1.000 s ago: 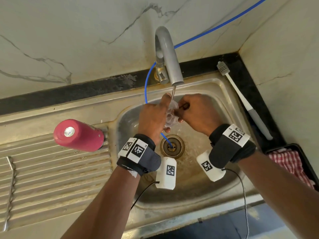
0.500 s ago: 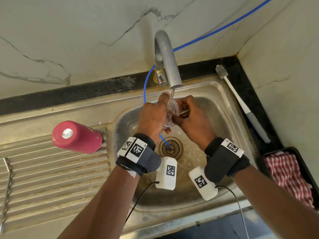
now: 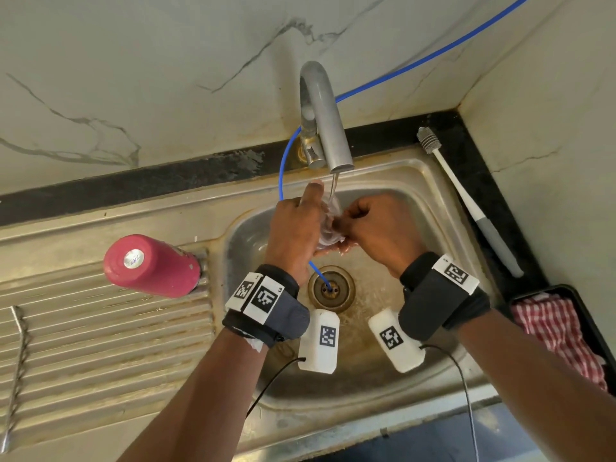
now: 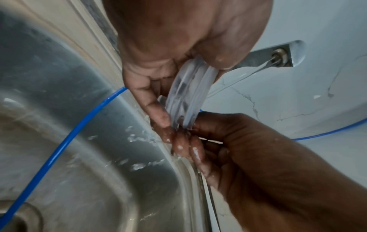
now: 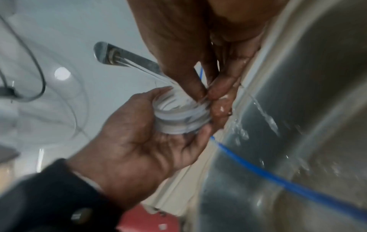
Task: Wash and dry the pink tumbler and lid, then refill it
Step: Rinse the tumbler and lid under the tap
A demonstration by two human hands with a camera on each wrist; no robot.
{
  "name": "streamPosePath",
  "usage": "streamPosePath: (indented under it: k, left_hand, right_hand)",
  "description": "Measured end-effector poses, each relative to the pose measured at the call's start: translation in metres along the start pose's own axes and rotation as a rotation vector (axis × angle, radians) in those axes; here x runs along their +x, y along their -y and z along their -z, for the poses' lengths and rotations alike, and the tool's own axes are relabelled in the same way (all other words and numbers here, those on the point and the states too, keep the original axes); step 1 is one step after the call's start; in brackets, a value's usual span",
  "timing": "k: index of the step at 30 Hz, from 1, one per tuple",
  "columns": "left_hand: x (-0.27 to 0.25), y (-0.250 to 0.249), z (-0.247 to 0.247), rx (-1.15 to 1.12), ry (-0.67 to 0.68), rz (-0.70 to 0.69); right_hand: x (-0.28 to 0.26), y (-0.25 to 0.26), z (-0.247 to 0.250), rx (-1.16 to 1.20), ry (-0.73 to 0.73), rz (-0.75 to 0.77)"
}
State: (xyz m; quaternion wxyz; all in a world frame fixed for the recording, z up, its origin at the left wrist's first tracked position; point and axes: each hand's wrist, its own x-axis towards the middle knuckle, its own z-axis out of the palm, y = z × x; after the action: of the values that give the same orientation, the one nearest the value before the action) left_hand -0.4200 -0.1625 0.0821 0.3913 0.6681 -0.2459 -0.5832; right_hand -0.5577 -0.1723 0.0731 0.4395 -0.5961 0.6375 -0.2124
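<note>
At the far left of the steel draining board (image 3: 100,345) lies a thin twisted metal rod (image 3: 16,378), and further right the pink tumbler (image 3: 153,266) stands upside down on the ridges, just beside the edge of the sink (image 3: 433,201), its shiny base facing up. A blue tube (image 3: 283,168) comes down from the wall past the tap (image 3: 328,128) and ends in the drain (image 3: 331,288). Over the basin the left hand (image 3: 295,235) holds the clear lid (image 3: 330,225) on edge, thumb at the top of the rim and fingers curled round its lower side; the left wrist view shows the ridged rim of the lid (image 4: 188,92) pinched between thumb and fingers. A thin stream from the tap falls onto the lid. The right hand (image 3: 380,228) meets it from the other side, its fingers bent and its fingertips (image 5: 218,89) pinching at the lid's rim (image 5: 178,116), wet with water running over them. Drops scatter over the sink wall below. To the right, on the dark counter (image 3: 466,135), a long bottle brush (image 3: 466,201) lies along the sink's edge, well apart from the hands. At the far right a red checked cloth (image 3: 560,335) sits in a black tray (image 3: 593,328).
</note>
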Motion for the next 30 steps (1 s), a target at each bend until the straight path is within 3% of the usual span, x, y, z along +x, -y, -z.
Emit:
streamPosePath:
  k: [6, 10, 12, 17, 23, 26, 30]
  left_hand:
    - [-0.006, -0.002, -0.003, -0.010, 0.063, 0.057]
    - [-0.005, -0.005, -0.002, 0.039, 0.090, 0.034]
    - [-0.005, -0.006, -0.003, 0.044, 0.072, 0.014]
    - [-0.003, -0.006, -0.006, -0.004, 0.024, 0.021]
    - [-0.007, -0.006, -0.001, 0.049, 0.133, 0.075]
    - [-0.010, -0.007, 0.000, 0.062, 0.168, 0.098]
    - [-0.009, -0.004, 0.005, -0.002, 0.192, 0.109]
  right_hand:
    - [0.025, 0.014, 0.018, -0.324, -0.046, 0.216]
    - [0.018, 0.003, 0.009, -0.290, -0.104, 0.345]
    - [0.009, -0.007, -0.001, -0.178, -0.132, 0.301]
    - [-0.005, -0.011, -0.013, 0.135, -0.015, 0.103]
    - [0.012, -0.005, 0.007, -0.209, -0.013, 0.227]
    - [0.020, 0.003, 0.011, -0.232, -0.031, 0.331]
    - [0.023, -0.005, 0.010, -0.181, -0.091, 0.275]
